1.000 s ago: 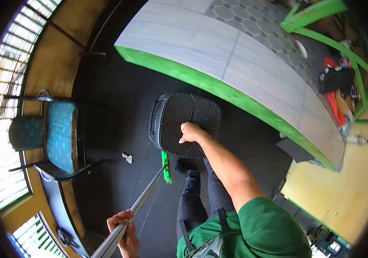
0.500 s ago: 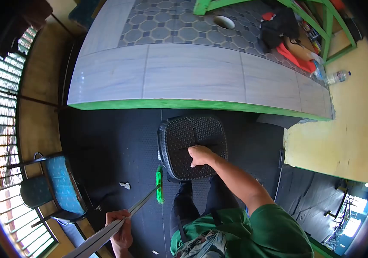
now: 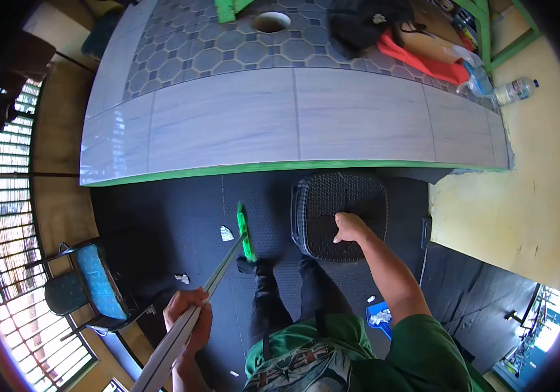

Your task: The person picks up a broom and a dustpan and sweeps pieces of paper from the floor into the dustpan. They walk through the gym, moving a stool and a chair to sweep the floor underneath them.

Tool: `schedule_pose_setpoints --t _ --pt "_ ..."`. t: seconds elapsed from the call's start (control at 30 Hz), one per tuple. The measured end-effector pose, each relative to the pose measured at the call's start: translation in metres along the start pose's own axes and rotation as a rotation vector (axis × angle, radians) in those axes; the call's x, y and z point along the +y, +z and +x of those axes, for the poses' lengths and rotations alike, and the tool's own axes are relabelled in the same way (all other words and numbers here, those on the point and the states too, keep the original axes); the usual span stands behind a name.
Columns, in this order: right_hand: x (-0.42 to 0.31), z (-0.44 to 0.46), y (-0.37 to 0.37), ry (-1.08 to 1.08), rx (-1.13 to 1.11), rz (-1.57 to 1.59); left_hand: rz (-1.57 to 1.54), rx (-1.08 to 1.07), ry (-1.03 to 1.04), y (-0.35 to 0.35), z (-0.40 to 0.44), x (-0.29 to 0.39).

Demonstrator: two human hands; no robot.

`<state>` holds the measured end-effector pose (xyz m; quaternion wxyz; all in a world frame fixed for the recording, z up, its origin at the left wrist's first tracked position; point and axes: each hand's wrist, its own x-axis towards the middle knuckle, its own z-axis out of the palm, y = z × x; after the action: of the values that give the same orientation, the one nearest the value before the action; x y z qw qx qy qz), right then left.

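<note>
My left hand is closed around the long pale handle of a broom. The broom's bright green head rests on the dark floor, left of my feet. My right hand grips the middle of the seat of a black plastic stool, whose surface has a woven pattern; some of its fingers are hidden at the seat. The stool stands close to the green-edged tiled ledge. Crumpled white paper lies left of the broom head, and a smaller white scrap is farther left.
A raised tiled platform runs across the front. A blue padded chair stands at left by the barred window. A blue dustpan with white litter sits beneath my right arm. A plastic bottle lies by the yellow wall.
The stool has shifted right toward the yellow wall with my right hand on it. The broom head has moved forward, and crumpled paper and a blue dustpan have come into view.
</note>
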<state>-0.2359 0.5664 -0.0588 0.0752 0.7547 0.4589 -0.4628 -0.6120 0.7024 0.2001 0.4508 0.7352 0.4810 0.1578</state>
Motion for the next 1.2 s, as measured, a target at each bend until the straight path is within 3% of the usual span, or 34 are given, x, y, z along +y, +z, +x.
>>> schedule_pose_setpoints --t 0.43,0.67,0.7,0.87,0.97,1.0,1.03,1.07,1.13,1.17,1.2 --pt "0.154 0.015 0.007 0.129 0.083 0.032 0.005 -0.163 0.06 0.107 0.044 0.047" --pt "0.17 0.03 0.014 0.168 0.11 0.033 0.004 -0.141 0.003 0.118 0.042 0.038" --pt "0.184 0.039 0.026 0.127 0.217 0.055 0.007 -0.133 -0.012 0.117 0.039 0.035" --pt "0.177 0.039 0.013 0.116 0.108 0.07 0.049 -0.14 -0.038 0.109 0.029 0.027" --pt "0.129 0.029 0.021 0.377 0.196 -0.068 -0.001 -0.069 -0.04 0.096 0.02 0.022" --pt "0.071 0.001 -0.005 0.336 0.171 -0.025 -0.002 -0.033 -0.041 0.087 0.019 0.021" --pt "0.033 -0.015 -0.004 0.127 0.218 0.006 -0.012 0.001 -0.05 0.079 0.014 0.019" --pt "-0.029 -0.045 -0.02 0.024 0.121 0.18 -0.026 0.038 -0.062 0.071 0.008 0.016" --pt "-0.108 -0.053 0.027 -0.481 0.106 0.44 -0.054 0.15 -0.033 0.048 -0.006 0.011" --pt "-0.164 -0.079 0.021 -0.749 0.178 0.401 -0.071 0.176 -0.046 0.034 -0.014 0.011" --pt "-0.212 -0.092 0.029 -0.885 0.192 0.385 -0.087 0.209 -0.06 0.02 -0.023 0.01"
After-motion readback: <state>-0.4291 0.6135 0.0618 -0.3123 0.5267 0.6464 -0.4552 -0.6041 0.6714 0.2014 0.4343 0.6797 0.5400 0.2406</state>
